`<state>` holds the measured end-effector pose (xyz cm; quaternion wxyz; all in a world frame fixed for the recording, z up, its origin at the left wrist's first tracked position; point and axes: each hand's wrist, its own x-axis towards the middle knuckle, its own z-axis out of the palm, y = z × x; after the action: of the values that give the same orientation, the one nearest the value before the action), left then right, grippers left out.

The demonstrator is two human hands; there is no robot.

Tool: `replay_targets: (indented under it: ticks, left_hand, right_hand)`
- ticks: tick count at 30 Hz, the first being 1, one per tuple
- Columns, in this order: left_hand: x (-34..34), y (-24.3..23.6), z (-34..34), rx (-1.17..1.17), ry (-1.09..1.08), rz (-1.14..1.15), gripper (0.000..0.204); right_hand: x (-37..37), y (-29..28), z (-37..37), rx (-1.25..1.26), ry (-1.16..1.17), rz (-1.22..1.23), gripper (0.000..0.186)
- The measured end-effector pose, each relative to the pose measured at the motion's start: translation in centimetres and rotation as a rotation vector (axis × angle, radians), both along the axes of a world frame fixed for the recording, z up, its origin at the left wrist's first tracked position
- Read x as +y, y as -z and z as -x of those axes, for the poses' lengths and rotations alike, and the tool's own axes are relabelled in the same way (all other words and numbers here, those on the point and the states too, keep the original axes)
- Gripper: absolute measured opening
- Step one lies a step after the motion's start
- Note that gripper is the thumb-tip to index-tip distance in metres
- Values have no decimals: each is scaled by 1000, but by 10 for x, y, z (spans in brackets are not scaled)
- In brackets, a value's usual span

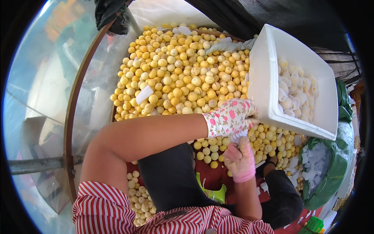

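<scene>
My left hand (230,118), in a white glove with pink flowers, reaches in below the near left corner of a white foam box (264,74). Its fingers are curled in and blurred, and I cannot make out what they hold. Just below it my right hand (240,160), in a pink glove, is closed on a crumpled white foam net (238,136) between the two hands. The box is tilted and holds several fruits in white foam nets (297,93). A big heap of round yellow fruits (175,78), some with dark stripes, spreads beyond and under my hands.
At the right stands a green bag (333,167) full of flat white foam pieces (314,159). More pale fruits (139,197) lie by my left leg. A curved brown rail (78,85) and clear sheeting (39,89) bound the left. A lime-green object (216,194) lies between my legs.
</scene>
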<state>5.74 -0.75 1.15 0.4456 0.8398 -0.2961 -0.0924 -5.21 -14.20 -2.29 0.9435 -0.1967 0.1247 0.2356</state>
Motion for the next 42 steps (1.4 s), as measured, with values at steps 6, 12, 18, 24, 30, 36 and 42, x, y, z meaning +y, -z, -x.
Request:
replay_targets:
  ticks: [6,12,18,24,30,36,42]
  left_hand:
    - [76,107,-114,-91,-265,-104,20]
    - [228,212,-284,-43,-1017,-608,66]
    - [229,224,-339,89,-829,-895,69]
    - [178,204,-268,228,-801,-103,76]
    - [112,138,-104,693,-588,330,79]
    - [106,108,-43,797,-540,457,80]
    - [115,133,-23,1080,-258,839,73]
  right_hand:
    - [12,50,-31,60,-104,592,10]
    - [10,95,-49,114,-305,727,18]
    - [7,125,-57,257,-439,770,16]
    - [15,141,-96,144,-162,988,33]
    - [54,119,-162,-329,-50,1350,50]
    - [72,83,-152,-770,-18,1417,42]
    - [51,46,-114,-178,-201,602,33]
